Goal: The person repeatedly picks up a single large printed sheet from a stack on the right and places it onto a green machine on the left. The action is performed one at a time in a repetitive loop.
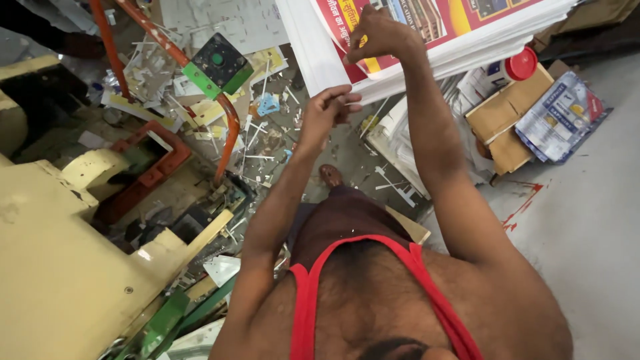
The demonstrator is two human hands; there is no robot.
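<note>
Right hand (381, 33) resting on top of a tall stack of printed sheets (427, 40), fingers curled together, left hand (327, 110) at the stack's near edge, fingertips seemingly pinching a sheet corner, paper scraps (260, 133) littering the floor below.

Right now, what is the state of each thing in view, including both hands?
Left hand: fingers curled at the lower edge of the stack, grip unclear.
Right hand: resting on top of the stack, fingers bent.
Stack of printed sheets: thick pile, top sheet lying flat.
Red-lidded jar: closed.
Cardboard box: closed, flaps flat.
Paper offcuts: scattered on the floor.
Green pedal plate: tilted, on the orange tube.
</note>
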